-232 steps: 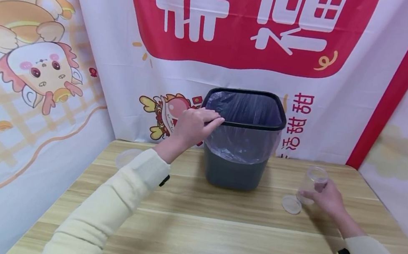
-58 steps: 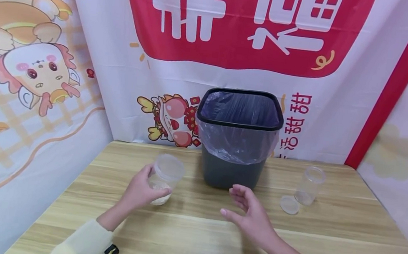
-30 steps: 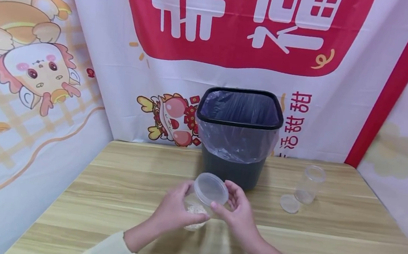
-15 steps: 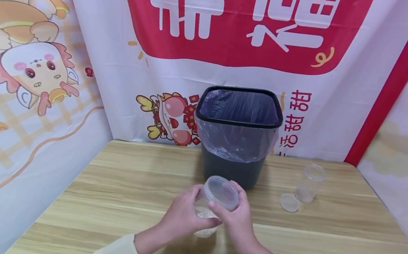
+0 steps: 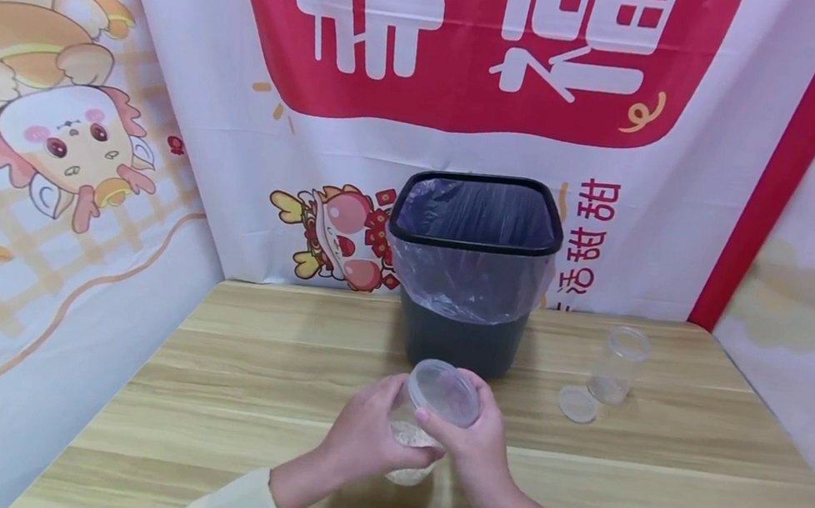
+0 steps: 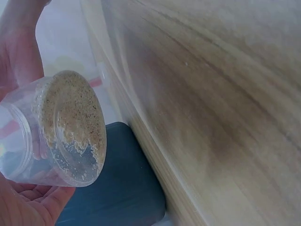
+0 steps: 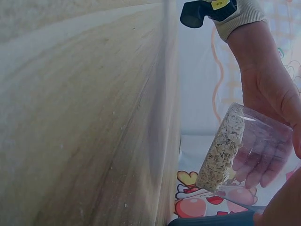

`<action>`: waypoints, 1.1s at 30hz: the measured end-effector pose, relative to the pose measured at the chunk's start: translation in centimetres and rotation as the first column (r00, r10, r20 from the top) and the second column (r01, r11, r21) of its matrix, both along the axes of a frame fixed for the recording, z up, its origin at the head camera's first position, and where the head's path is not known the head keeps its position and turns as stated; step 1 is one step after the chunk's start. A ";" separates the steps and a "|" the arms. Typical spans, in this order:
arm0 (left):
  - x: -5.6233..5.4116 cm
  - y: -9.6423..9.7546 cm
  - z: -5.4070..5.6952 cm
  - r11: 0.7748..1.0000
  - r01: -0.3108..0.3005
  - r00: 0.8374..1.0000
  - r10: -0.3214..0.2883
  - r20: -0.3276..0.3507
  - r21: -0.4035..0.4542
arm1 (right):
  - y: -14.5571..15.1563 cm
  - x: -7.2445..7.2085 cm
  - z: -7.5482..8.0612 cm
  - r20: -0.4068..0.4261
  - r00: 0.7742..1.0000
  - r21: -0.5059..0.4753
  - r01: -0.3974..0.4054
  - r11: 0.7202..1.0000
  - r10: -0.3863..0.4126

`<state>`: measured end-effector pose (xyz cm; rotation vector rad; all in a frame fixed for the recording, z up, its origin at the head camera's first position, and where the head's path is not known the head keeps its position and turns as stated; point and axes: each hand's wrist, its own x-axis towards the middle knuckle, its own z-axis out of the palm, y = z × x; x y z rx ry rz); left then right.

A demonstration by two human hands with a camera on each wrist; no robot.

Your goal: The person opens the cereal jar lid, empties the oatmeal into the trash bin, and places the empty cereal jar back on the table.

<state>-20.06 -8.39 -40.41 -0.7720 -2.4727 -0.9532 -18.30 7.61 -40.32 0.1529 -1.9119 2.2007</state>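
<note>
Above the middle of the table, my left hand (image 5: 365,427) grips the side of a clear plastic jar (image 5: 400,411). My right hand (image 5: 482,447) holds the frosted round lid (image 5: 444,392) at its rim, thumb on the near edge. The lid sits on the jar's mouth, and the jar tilts to the right. Pale beige flakes (image 7: 221,153) lie at the bottom of the jar in the right wrist view; whether they are wood shavings or oats I cannot tell. In the left wrist view the flakes (image 6: 70,110) cover most of the jar's base.
A dark grey bin (image 5: 461,344) with a black rim and a clear liner stands behind my hands. On the right stands a second, smaller clear jar (image 5: 618,366) without its lid, a loose lid (image 5: 577,404) beside it. Printed cloths (image 5: 299,149) hang around the wooden table (image 5: 247,403).
My left hand has left the bin's rim and brought the flake-filled jar from the left to the middle. My right hand has let go of the small jar and taken hold of the lid.
</note>
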 end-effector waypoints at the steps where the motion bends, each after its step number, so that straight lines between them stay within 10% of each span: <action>1: 0.0 0.0 0.0 1.000 -0.002 1.000 0.002 -0.006 -0.007 | 0.0 0.0 0.0 -0.007 1.000 0.001 -0.004 1.000 0.004; 17: -0.4 -0.5 -0.3 0.996 0.086 0.995 -0.088 -0.050 -0.032 | 0.6 0.2 -1.1 -0.068 0.997 0.052 -0.024 0.998 0.027; 27: -0.8 -1.1 0.6 0.983 0.181 0.977 -0.175 0.125 -0.036 | 2.1 -0.3 -1.5 -0.153 0.975 0.127 -0.142 0.982 0.161; 33: -0.9 -1.5 0.8 0.975 0.218 0.958 -0.204 0.199 -0.052 | 3.3 -1.0 -2.0 -0.218 0.918 0.127 -0.309 0.943 0.330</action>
